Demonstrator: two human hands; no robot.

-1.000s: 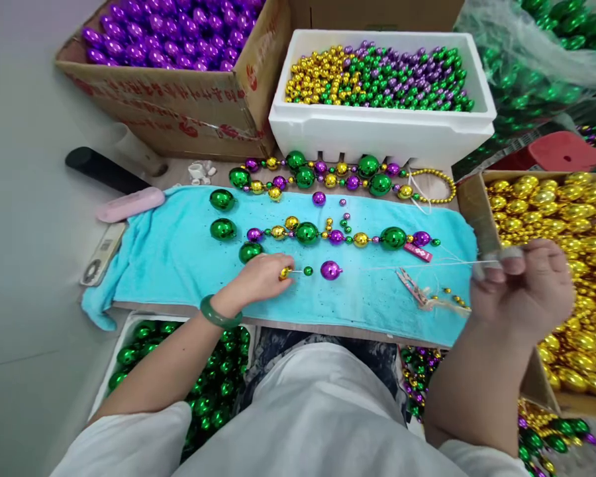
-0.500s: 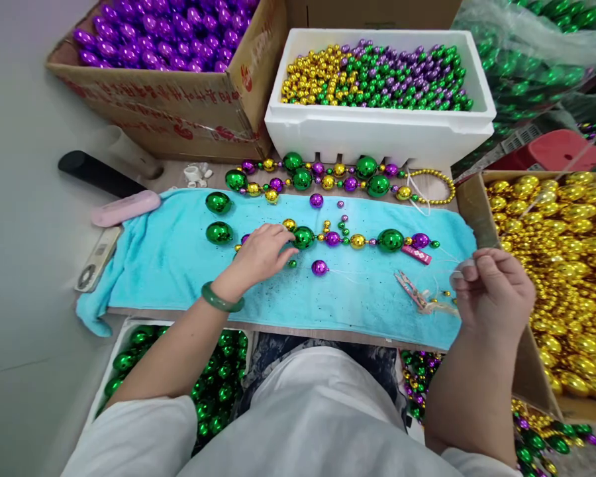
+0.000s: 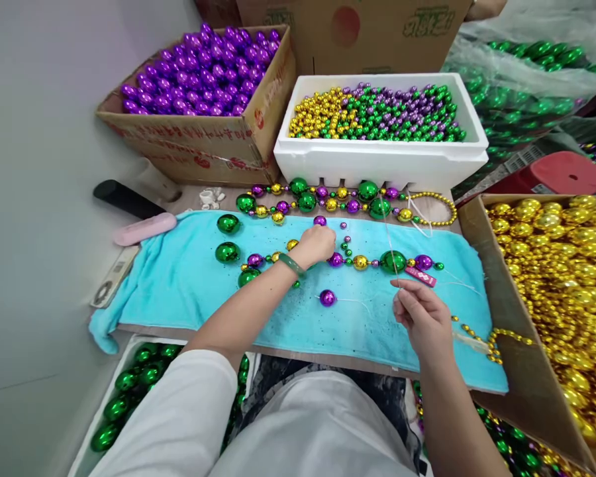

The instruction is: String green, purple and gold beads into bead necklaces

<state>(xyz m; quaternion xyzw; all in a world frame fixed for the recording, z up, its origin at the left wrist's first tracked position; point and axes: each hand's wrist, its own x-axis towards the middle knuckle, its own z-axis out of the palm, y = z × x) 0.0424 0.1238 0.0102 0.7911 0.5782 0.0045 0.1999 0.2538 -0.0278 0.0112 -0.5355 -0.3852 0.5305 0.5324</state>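
On a turquoise towel [image 3: 179, 291] lies a row of shiny beads, with a purple bead [image 3: 423, 262], a gold bead [image 3: 360, 263] and a large green bead [image 3: 393, 262]. My left hand [image 3: 318, 244] bends over the middle of this row, fingers curled down and their tips hidden. Just beyond it sits a loose purple bead [image 3: 320, 220]. My right hand [image 3: 424, 315] pinches a thin clear string [image 3: 390, 242] that rises from its fingertips. Left of that hand, a purple bead [image 3: 328, 298] lies with white thread attached. Several small beads [image 3: 346, 246] rest beside my left hand.
A finished-looking bead strand [image 3: 330, 205] lies behind the towel. Around it stand a carton of purple beads [image 3: 179, 142], a white foam box [image 3: 377, 162] of small beads and a carton of gold beads [image 3: 521, 318]. Large green beads [image 3: 228, 252] sit at left.
My left hand has moved right along the row, and its fingers are now curled. My right hand has come left and nearer to me, still pinching string. The camera view has shifted.
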